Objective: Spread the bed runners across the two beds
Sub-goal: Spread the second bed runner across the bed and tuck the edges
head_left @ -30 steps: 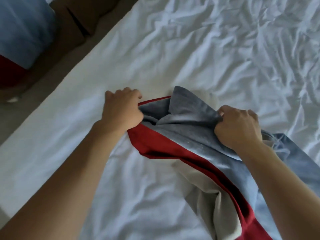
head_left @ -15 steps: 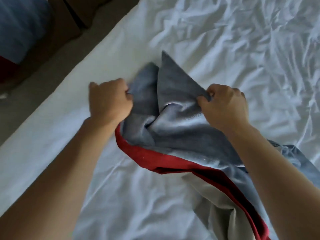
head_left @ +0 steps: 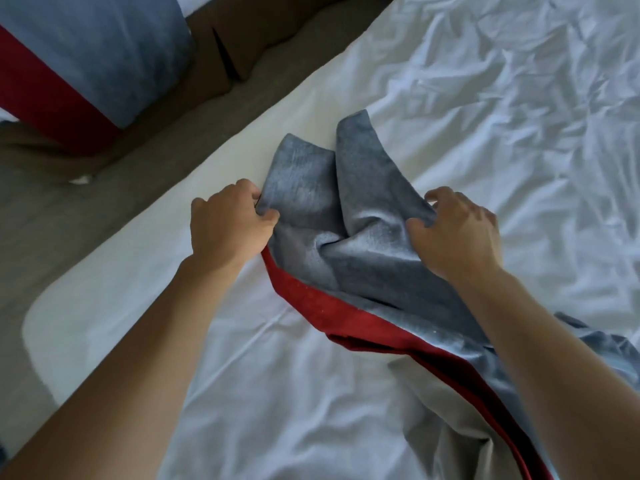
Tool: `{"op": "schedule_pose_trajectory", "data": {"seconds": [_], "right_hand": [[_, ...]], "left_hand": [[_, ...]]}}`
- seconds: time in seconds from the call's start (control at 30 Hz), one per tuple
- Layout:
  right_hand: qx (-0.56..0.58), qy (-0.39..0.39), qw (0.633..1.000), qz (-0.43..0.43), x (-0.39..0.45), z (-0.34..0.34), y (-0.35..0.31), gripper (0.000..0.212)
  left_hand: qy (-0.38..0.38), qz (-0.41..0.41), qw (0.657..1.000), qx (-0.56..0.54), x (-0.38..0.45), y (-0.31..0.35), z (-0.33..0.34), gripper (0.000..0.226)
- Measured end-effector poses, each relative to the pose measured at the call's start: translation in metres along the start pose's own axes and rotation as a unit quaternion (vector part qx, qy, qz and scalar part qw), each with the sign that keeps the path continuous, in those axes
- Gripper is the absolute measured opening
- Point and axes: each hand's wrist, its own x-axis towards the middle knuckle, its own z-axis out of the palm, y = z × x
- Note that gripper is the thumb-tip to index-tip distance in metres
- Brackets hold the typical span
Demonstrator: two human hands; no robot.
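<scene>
Bunched runner [head_left: 363,237] on white bed [head_left: 485,133]

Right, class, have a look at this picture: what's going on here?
A person is laying a blue-grey and red bed runner on a bed with a rumpled white sheet. The left hand pinches one edge of the runner's bunched end, and the right hand grips the other. The runner is crumpled, not yet spread flat. Across the floor gap, a second bed already has a matching runner draped over it.

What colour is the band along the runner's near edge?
Red, bordering the grey-blue bed runner; clearest in the head view.
</scene>
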Motion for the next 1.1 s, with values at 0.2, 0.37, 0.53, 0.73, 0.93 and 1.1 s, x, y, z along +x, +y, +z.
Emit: {"op": "schedule_pose_trajectory", "data": {"seconds": [0.2,0.37,0.53,0.73,0.93,1.1], "right_hand": [[0.014,-0.03,0.999,0.022,0.047,0.013,-0.025,0.046],[0.065,-0.029,0.997,0.043,0.105,0.031,-0.062,0.037],[0.045,0.021,0.999,0.013,0.148,0.048,-0.112,0.015],[0.073,0.046,0.995,-0.048,0.175,0.053,-0.179,0.007],[0.056,0.06,0.996,-0.034,0.212,0.06,-0.225,0.02],[-0.003,0.052,0.998,-0.037,0.215,0.066,-0.223,0.039]], "left_hand": [[-0.027,-0.013,0.997,-0.064,0.048,0.016,0.012,0.028],[-0.056,0.001,0.985,-0.163,0.095,0.029,0.017,0.026],[-0.022,0.041,0.989,-0.143,0.123,-0.001,0.018,0.013],[0.008,-0.06,0.988,-0.142,0.126,-0.084,0.0,0.013],[-0.06,-0.037,0.954,-0.292,0.129,-0.148,-0.045,0.007],[-0.182,0.039,0.899,-0.397,0.126,-0.138,-0.058,0.024]]}}
